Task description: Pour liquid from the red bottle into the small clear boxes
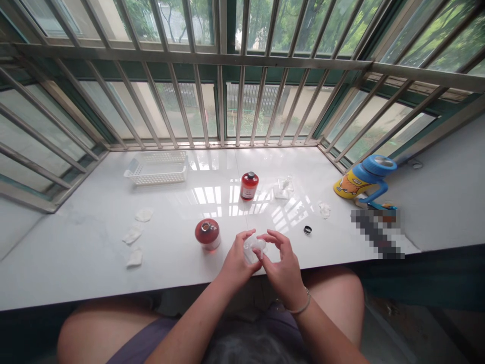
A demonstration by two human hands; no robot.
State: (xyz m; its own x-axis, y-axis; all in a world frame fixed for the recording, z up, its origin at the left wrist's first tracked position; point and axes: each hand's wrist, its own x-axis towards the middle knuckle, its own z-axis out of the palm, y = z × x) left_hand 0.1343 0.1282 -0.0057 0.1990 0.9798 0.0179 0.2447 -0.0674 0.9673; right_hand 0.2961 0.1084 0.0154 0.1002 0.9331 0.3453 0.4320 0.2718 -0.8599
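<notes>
Barred windows (189, 56) enclose the rear and both sides of a glossy white tabletop (87, 232), with greenery and a pale wall visible outside. Seated at the front edge, a person brings both hands together near its middle. The left hand (242, 252) and the right hand (281, 259), the latter with a bracelet (305, 305) at its wrist, have their fingers clamped on a small translucent container (258, 244), held between them just above the front edge; its exact form is partly hidden by the fingers. Just beside the left hand stands a red bottle (208, 236) with a ring-like top. Farther toward the rear edge stand a dark-capped red bottle (249, 189) and, to its right, a clear square vessel (283, 189). A black ring (307, 230) lies right of the hands, near a crumpled white tissue (325, 210). Three white scraps (132, 235) form a row toward the left edge, and a white perforated basket (161, 179) occupies the rear left corner. Near the right edge is a yellow-and-blue drinking bottle (352, 184).
</notes>
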